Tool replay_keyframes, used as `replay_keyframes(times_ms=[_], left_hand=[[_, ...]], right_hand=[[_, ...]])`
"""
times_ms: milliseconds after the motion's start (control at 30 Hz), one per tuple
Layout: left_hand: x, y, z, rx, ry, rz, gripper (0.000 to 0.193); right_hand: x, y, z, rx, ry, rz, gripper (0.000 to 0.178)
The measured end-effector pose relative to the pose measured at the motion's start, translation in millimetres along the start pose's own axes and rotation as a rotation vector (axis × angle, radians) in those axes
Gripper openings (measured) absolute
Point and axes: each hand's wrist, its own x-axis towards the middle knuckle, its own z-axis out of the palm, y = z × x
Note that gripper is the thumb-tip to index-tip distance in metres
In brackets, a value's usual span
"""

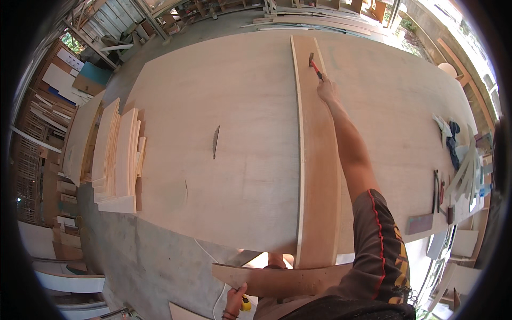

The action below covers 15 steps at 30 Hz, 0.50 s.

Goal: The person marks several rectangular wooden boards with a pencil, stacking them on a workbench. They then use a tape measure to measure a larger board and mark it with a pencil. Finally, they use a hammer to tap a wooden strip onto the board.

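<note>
The right hand (328,90) reaches to the far part of the bench (240,85), and its grip is wrapped tight around the handle of a hammer (316,68). The hammer is over the far end of a long brown board (319,186), and I cannot tell if its head touches the wood. The long board runs from near to far on the bench, with a thin pale strip (300,160) along its left side. The left hand (234,300) is low down, at the near edge of a short brown board (266,280). Its fingers are bent, but I cannot tell if its grip pinches that board or the yellow tape measure (246,304) just beside it. A thin dark blade (215,142) lies left of the long board. Stacked boards (122,154) are farther left, and a dark cloth (454,141) is on the right.
</note>
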Motion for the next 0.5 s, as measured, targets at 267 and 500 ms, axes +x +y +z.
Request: replay_keyframes(times_ms=[267,500], left_hand=[[-83,38,-10,0.041,-0.289,0.385,0.034],[-167,86,19,0.583,-0.727,0.492,0.047]], right_hand=[[-203,125,-122,-0.303,0.078,0.285,0.062],[-395,267,-263,-0.511,0.121,0.269,0.063]])
